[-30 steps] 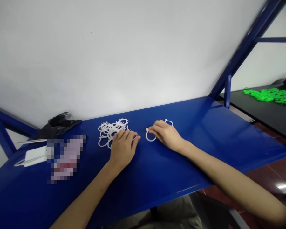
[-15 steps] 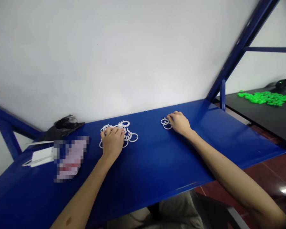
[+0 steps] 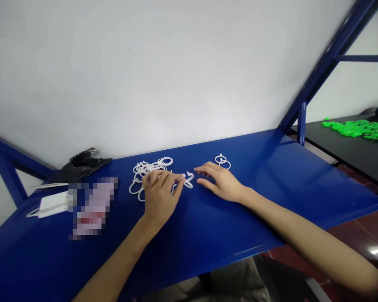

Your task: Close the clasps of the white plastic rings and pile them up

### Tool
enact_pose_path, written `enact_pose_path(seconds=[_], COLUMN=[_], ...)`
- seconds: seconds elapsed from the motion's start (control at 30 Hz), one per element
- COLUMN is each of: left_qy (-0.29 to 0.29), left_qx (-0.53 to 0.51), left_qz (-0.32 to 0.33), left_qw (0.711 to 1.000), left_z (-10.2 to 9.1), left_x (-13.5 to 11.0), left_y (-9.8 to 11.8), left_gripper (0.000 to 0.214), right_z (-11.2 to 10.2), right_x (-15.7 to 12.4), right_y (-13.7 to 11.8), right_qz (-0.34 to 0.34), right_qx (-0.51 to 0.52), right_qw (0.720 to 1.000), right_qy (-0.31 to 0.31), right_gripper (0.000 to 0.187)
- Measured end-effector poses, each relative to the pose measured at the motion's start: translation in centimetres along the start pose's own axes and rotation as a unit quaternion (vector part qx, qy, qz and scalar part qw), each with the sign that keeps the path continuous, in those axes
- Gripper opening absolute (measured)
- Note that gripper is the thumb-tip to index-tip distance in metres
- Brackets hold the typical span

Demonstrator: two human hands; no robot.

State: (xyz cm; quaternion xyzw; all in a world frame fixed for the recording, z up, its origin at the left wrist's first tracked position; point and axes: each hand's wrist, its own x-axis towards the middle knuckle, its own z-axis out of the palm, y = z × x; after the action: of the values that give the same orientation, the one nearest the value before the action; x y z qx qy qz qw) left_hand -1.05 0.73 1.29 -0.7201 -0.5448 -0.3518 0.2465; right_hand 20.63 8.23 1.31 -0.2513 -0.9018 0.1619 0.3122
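Observation:
A tangle of several white plastic rings (image 3: pixel 145 172) lies on the blue table (image 3: pixel 208 226) near the wall. My left hand (image 3: pixel 160 193) rests on its right side, fingers curled and pinching one white ring (image 3: pixel 188 180) pulled out toward the right. My right hand (image 3: pixel 219 181) lies just right of that ring, fingers stretched toward it and apart, holding nothing. Two linked white rings (image 3: pixel 222 161) sit alone behind my right hand.
A black crumpled bag (image 3: pixel 80 162) lies by the wall at the left, with a white charger and cable (image 3: pixel 50 203) and a blurred-out object (image 3: pixel 93 207) in front of it. A black table with green pieces (image 3: pixel 359 127) stands to the right, past a blue frame post (image 3: pixel 300 121).
My right hand left the two linked rings at the back and came left toward the pile. My left hand drew one ring out of the pile to the right.

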Motion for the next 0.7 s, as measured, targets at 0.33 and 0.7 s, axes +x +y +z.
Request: enact_pose_path(seconds=[0.33, 0.7], left_qy=[-0.141, -0.200], left_qx=[-0.133, -0.125], left_qz=[0.000, -0.018], left_qw=[0.981, 0.972], left_z=[0.8, 1.5], left_x=[-0.9, -1.2], left_y=[0.7, 0.1], left_gripper=[0.016, 0.011], right_z=[0.3, 0.2], right_x=[-0.2, -0.2], right_y=[-0.3, -0.7], right_qz=[-0.035, -0.029], right_qx=[0.059, 0.044], right_qw=[0.997, 0.998], right_qy=[-0.023, 0.018], right_gripper=[0.025, 0.020])
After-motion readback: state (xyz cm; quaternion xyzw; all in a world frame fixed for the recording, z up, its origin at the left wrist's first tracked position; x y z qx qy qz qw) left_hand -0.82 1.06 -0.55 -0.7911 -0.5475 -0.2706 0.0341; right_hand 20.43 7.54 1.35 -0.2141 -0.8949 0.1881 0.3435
